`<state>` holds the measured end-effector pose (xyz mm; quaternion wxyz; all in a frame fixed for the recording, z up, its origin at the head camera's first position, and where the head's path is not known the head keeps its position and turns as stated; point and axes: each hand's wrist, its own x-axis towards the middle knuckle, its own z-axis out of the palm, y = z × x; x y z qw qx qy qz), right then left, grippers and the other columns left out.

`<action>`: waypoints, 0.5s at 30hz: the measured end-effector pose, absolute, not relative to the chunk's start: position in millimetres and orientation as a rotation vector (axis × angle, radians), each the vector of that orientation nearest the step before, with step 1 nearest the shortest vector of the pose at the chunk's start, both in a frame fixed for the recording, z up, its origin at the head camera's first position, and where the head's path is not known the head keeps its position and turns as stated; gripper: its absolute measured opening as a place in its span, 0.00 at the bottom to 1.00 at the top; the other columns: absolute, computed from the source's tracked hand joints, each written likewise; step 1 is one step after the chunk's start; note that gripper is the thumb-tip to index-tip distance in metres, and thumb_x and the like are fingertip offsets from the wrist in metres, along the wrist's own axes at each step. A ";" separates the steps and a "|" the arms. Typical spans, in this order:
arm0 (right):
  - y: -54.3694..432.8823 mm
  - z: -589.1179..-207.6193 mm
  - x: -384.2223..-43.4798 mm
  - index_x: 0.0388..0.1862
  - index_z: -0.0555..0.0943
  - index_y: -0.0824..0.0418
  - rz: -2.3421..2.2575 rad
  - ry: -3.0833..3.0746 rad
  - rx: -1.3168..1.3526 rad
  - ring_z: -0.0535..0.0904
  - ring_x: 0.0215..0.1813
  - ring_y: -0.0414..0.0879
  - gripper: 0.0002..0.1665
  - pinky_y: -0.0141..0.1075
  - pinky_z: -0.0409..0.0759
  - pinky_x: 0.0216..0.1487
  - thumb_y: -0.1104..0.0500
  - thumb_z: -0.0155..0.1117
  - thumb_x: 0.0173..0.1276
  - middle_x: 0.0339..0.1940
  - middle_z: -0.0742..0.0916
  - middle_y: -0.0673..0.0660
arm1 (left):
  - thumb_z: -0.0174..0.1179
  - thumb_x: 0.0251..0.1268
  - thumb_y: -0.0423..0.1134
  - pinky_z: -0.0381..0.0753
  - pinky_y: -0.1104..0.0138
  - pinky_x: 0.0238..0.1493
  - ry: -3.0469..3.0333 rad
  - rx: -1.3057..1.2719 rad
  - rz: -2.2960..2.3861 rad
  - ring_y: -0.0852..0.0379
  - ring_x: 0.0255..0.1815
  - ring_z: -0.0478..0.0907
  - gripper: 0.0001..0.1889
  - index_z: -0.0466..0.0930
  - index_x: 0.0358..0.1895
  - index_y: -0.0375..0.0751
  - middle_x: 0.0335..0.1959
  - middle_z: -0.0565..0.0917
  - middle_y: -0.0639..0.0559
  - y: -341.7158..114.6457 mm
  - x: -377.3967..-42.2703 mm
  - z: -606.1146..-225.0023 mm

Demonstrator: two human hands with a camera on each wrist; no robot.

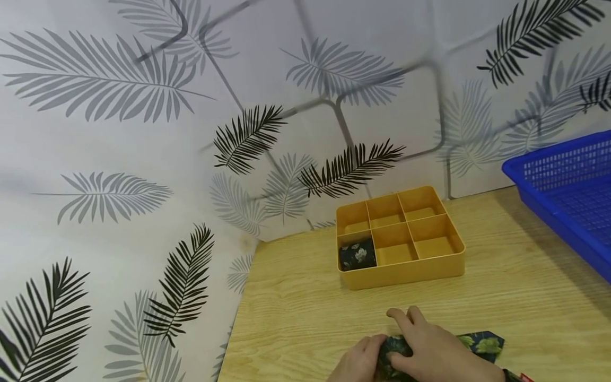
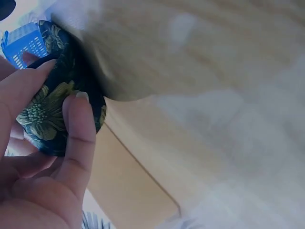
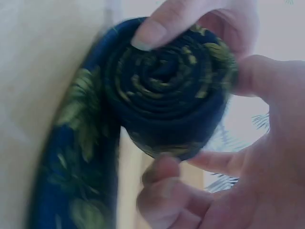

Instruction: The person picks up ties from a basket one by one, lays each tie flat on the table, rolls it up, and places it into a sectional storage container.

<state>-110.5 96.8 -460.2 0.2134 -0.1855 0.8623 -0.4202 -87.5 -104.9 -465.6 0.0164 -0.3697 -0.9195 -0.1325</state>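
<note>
A dark navy necktie with yellow-green flowers is partly rolled into a spiral (image 3: 167,90), with its unrolled pointed tail (image 1: 487,342) lying on the table to the right. My left hand (image 1: 358,361) grips the roll from the left; in the left wrist view its fingers (image 2: 78,138) and thumb pinch the flowered side. From the right, my right hand (image 1: 436,347) curls over the same roll, index finger raised. Behind the hands stands an orange box (image 1: 406,273) with several compartments. Its front left compartment holds another rolled dark floral tie (image 1: 358,254).
A blue mesh basket (image 1: 563,217) stands at the right. The light wood table (image 1: 286,302) meets a wall covering (image 1: 143,212) with leaf prints at the back and left. The orange box is close to the back wall.
</note>
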 end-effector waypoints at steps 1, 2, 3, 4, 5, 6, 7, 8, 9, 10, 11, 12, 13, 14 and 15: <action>95.9 -457.6 -109.4 0.72 0.66 0.60 -1.139 2.446 -0.522 0.74 0.29 0.49 0.45 0.41 0.71 0.25 0.39 0.68 0.64 0.53 0.74 0.64 | 0.67 0.65 0.41 0.76 0.82 0.37 -2.856 -1.142 -0.383 0.65 0.40 0.82 0.24 0.73 0.59 0.36 0.42 0.83 0.48 -104.4 -87.1 -464.8; 95.0 -455.9 -108.1 0.72 0.67 0.60 -1.113 2.490 -0.543 0.73 0.28 0.48 0.46 0.41 0.71 0.24 0.37 0.68 0.62 0.53 0.75 0.64 | 0.67 0.65 0.42 0.76 0.82 0.36 -2.859 -1.132 -0.348 0.66 0.38 0.81 0.23 0.73 0.59 0.36 0.41 0.83 0.49 -103.5 -86.5 -463.7; 94.2 -455.5 -107.2 0.71 0.67 0.61 -1.094 2.522 -0.571 0.74 0.27 0.47 0.48 0.41 0.72 0.24 0.34 0.68 0.61 0.54 0.75 0.65 | 0.67 0.65 0.45 0.76 0.82 0.36 -2.858 -1.128 -0.321 0.66 0.38 0.81 0.24 0.73 0.59 0.36 0.41 0.83 0.49 -102.6 -86.3 -462.9; 93.0 -455.5 -106.4 0.71 0.67 0.61 -1.078 2.543 -0.591 0.74 0.26 0.46 0.50 0.41 0.73 0.25 0.32 0.67 0.61 0.55 0.75 0.66 | 0.67 0.65 0.46 0.75 0.82 0.35 -2.867 -1.125 -0.296 0.66 0.37 0.81 0.25 0.74 0.59 0.36 0.40 0.83 0.49 -101.4 -86.0 -461.5; 91.6 -455.8 -105.5 0.71 0.68 0.62 -1.061 2.566 -0.605 0.74 0.26 0.45 0.51 0.41 0.74 0.24 0.30 0.67 0.59 0.55 0.75 0.66 | 0.67 0.65 0.47 0.75 0.83 0.35 -2.870 -1.124 -0.276 0.67 0.37 0.81 0.25 0.74 0.59 0.36 0.40 0.83 0.49 -100.2 -85.7 -460.6; 90.3 -456.4 -104.9 0.70 0.68 0.62 -1.046 2.583 -0.607 0.74 0.25 0.45 0.52 0.42 0.74 0.24 0.29 0.67 0.58 0.54 0.76 0.66 | 0.67 0.64 0.46 0.75 0.83 0.35 -2.868 -1.129 -0.266 0.67 0.36 0.81 0.25 0.74 0.58 0.36 0.40 0.83 0.50 -99.4 -85.4 -459.9; 89.5 -457.2 -104.4 0.70 0.69 0.62 -1.037 2.591 -0.607 0.73 0.24 0.45 0.52 0.41 0.73 0.23 0.29 0.67 0.58 0.55 0.76 0.66 | 0.67 0.64 0.46 0.75 0.83 0.34 -2.864 -1.129 -0.269 0.67 0.35 0.81 0.24 0.75 0.58 0.36 0.39 0.83 0.49 -98.7 -85.2 -459.6; 88.8 -457.8 -104.2 0.69 0.70 0.62 -1.028 2.600 -0.602 0.73 0.24 0.45 0.52 0.42 0.74 0.24 0.29 0.67 0.57 0.54 0.76 0.66 | 0.67 0.64 0.46 0.75 0.83 0.34 -2.864 -1.130 -0.266 0.68 0.35 0.80 0.24 0.75 0.58 0.36 0.39 0.83 0.50 -98.1 -85.0 -459.1; 88.5 -458.5 -104.4 0.69 0.70 0.62 -1.029 2.598 -0.591 0.73 0.25 0.46 0.51 0.43 0.75 0.25 0.30 0.68 0.57 0.54 0.76 0.66 | 0.67 0.65 0.45 0.75 0.83 0.33 -2.861 -1.133 -0.271 0.68 0.34 0.80 0.23 0.76 0.57 0.36 0.38 0.83 0.50 -97.7 -84.9 -458.7; 88.7 -459.2 -104.8 0.68 0.71 0.62 -1.038 2.590 -0.584 0.74 0.26 0.47 0.50 0.44 0.76 0.26 0.32 0.69 0.57 0.54 0.76 0.66 | 0.67 0.65 0.45 0.74 0.83 0.33 -2.874 -1.129 -0.288 0.68 0.34 0.80 0.23 0.75 0.58 0.36 0.38 0.83 0.50 -97.3 -84.8 -458.2; 89.3 -459.8 -105.4 0.68 0.71 0.62 -1.052 2.574 -0.585 0.74 0.26 0.47 0.48 0.45 0.76 0.28 0.34 0.70 0.58 0.53 0.76 0.66 | 0.67 0.65 0.45 0.74 0.83 0.33 -2.876 -1.128 -0.297 0.68 0.34 0.79 0.23 0.75 0.58 0.37 0.38 0.83 0.50 -96.9 -84.9 -457.8; 90.1 -460.5 -106.2 0.68 0.71 0.62 -1.073 2.548 -0.586 0.74 0.27 0.48 0.46 0.45 0.76 0.29 0.36 0.71 0.59 0.53 0.76 0.65 | 0.67 0.65 0.46 0.74 0.83 0.32 -2.878 -1.124 -0.306 0.68 0.33 0.79 0.23 0.75 0.58 0.38 0.38 0.82 0.50 -96.6 -84.9 -457.6; 91.4 -461.2 -107.0 0.68 0.71 0.62 -1.104 2.515 -0.592 0.74 0.29 0.49 0.44 0.46 0.76 0.30 0.39 0.70 0.60 0.53 0.76 0.65 | 0.67 0.65 0.48 0.74 0.83 0.32 -2.876 -1.121 -0.323 0.69 0.33 0.79 0.24 0.75 0.58 0.39 0.38 0.82 0.51 -96.2 -85.3 -457.6; 92.8 -461.7 -108.2 0.68 0.70 0.62 -1.130 2.478 -0.594 0.75 0.31 0.49 0.43 0.46 0.77 0.32 0.41 0.70 0.61 0.53 0.75 0.64 | 0.66 0.65 0.49 0.73 0.84 0.31 -2.867 -1.120 -0.335 0.70 0.33 0.78 0.24 0.75 0.59 0.39 0.38 0.82 0.52 -96.1 -85.4 -457.8; 94.6 -462.4 -109.5 0.68 0.70 0.62 -1.165 2.431 -0.596 0.75 0.33 0.49 0.41 0.46 0.77 0.34 0.43 0.69 0.63 0.54 0.75 0.63 | 0.67 0.65 0.50 0.73 0.83 0.31 -2.861 -1.116 -0.345 0.70 0.33 0.78 0.25 0.75 0.59 0.40 0.38 0.82 0.52 -96.2 -85.4 -458.0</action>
